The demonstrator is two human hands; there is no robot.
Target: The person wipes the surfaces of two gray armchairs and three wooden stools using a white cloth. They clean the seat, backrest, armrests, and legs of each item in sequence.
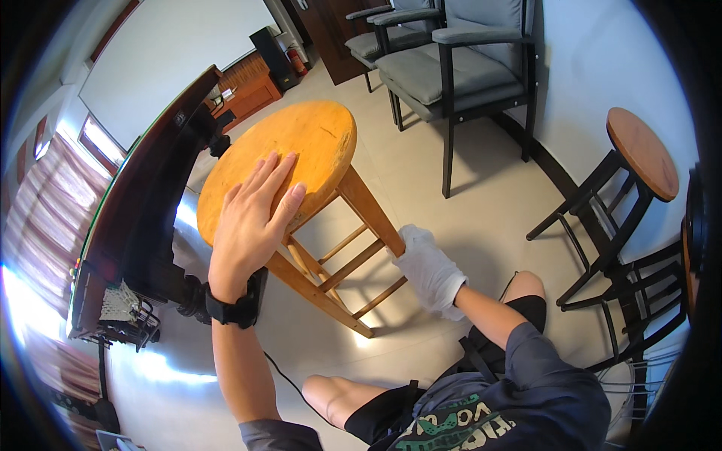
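A round-topped wooden stool (316,132) stands upright on the tiled floor before me, its yellow seat scuffed along the right rim. My left hand (251,211) lies palm down on the near part of the seat, fingers somewhat spread, gripping nothing; a black band circles the wrist. At a stool leg on the right is my right hand (426,268), wrapped in a white cloth or glove. Its wrapped palm and fingers are against the lower part of that leg, and the covering hides how the fingers are set.
A pool table (152,186) with a net pocket runs along the left. Grey padded armchairs (451,73) stand at the back by the wall. On the right is a stool with black legs (643,152), with another dark-framed seat below it. A black cable crosses the floor near my knee.
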